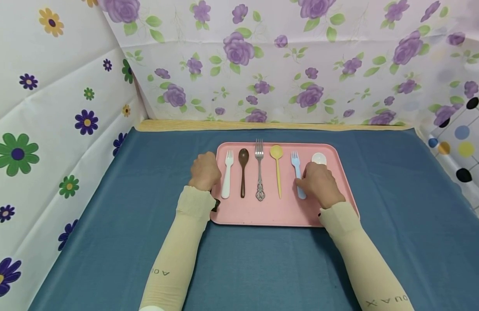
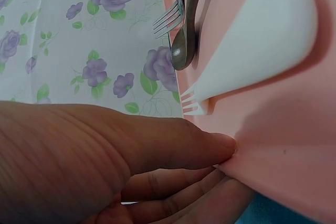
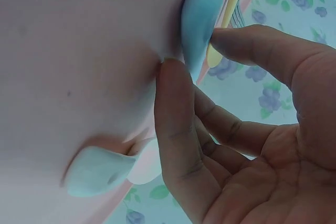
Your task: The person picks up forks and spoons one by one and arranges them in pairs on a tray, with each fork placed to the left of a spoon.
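A pink tray holds a row of cutlery. At its left edge my left hand pinches the rim, thumb on top and fingers underneath in the left wrist view. The white fork lies just beside that hand. My right hand has its thumb and index finger on either side of the light blue fork, whose wide handle shows between them in the right wrist view. Partly hidden behind this hand is a white spoon, its bowl and handle end visible.
Between the two hands lie a brown spoon, an ornate metal fork and a yellow spoon. Blue cloth covers the table under the tray. Flowered sheets stand at the back and left.
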Demonstrator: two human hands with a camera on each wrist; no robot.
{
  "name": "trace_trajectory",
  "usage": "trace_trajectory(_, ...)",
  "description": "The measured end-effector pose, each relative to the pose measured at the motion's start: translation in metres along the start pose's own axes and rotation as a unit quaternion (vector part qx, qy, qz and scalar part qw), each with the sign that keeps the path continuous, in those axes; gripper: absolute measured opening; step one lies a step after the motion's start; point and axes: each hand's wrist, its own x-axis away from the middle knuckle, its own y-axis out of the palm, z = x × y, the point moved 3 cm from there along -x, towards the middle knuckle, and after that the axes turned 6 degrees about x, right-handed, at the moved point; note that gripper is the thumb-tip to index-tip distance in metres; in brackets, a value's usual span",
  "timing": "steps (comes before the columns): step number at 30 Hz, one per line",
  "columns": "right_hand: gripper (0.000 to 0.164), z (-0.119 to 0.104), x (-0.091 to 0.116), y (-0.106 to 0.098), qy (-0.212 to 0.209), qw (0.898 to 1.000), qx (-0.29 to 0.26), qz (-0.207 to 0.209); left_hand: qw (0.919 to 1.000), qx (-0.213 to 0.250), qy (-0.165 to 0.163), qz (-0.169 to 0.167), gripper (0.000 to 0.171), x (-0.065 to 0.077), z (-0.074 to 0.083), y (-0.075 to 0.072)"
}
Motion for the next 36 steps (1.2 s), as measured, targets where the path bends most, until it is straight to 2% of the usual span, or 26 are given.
trace_trajectory(8,0.021,0.0004,0.0018,0.0012,0.0,1.0,-0.002,-0.001,0.9999,-0.012,-0.003,0.001,0.005,-0.0011,-0.0003,0.0013)
trace_trajectory(21,0.02,0.0013,0.0036,-0.0015,0.024,1.0,-0.013,-0.013,0.9999,-0.012,-0.003,0.0,0.005,-0.0007,0.0,0.0004)
trace_trajectory(36,0.022,0.0088,0.005,-0.0052,0.032,0.999,-0.016,-0.003,0.9999,-0.006,-0.011,-0.002,0.006,-0.0018,-0.0008,0.0022)
